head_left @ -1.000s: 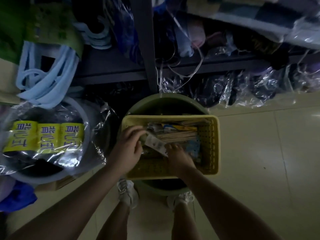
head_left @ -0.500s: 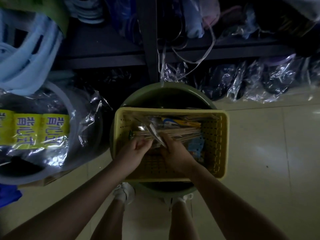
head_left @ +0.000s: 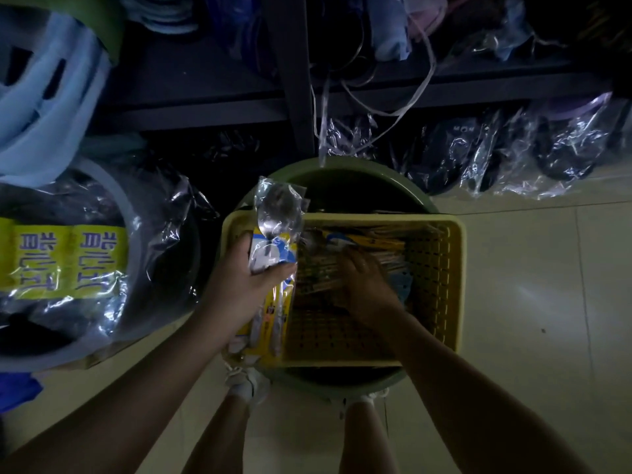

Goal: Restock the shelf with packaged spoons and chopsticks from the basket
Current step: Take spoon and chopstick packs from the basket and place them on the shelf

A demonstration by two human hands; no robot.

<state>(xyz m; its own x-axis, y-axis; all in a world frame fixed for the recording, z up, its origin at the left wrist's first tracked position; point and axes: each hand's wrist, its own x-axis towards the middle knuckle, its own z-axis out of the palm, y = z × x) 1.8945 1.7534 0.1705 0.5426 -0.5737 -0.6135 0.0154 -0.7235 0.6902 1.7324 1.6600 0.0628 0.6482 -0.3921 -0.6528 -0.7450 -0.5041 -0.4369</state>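
One view only, from the head camera, looking down. Two hands work over the yellow basket (head_left: 441,278), which sits on a green tub (head_left: 345,172) on the floor, just near of the dark shelf (head_left: 205,107).

The left hand (head_left: 239,285) has its grip closed round the middle of a spoon packet (head_left: 273,258), thumb across the printed card. The packet's long axis runs far to near: the spoon bowls in clear wrap point toward the shelf, and the yellow card end hangs down over the basket's left rim. It looks lifted clear of the other stock.

The right hand (head_left: 362,282) is down inside the basket, fingers spread on a chopstick bundle (head_left: 369,258) whose long axis runs left to right, across the hand. Whether the fingers have closed on it I cannot tell; the hand is blurred.

My judgement: the left hand is the nearer to the shelf and the packet already points that way, so a straight reach away from the body should place it.
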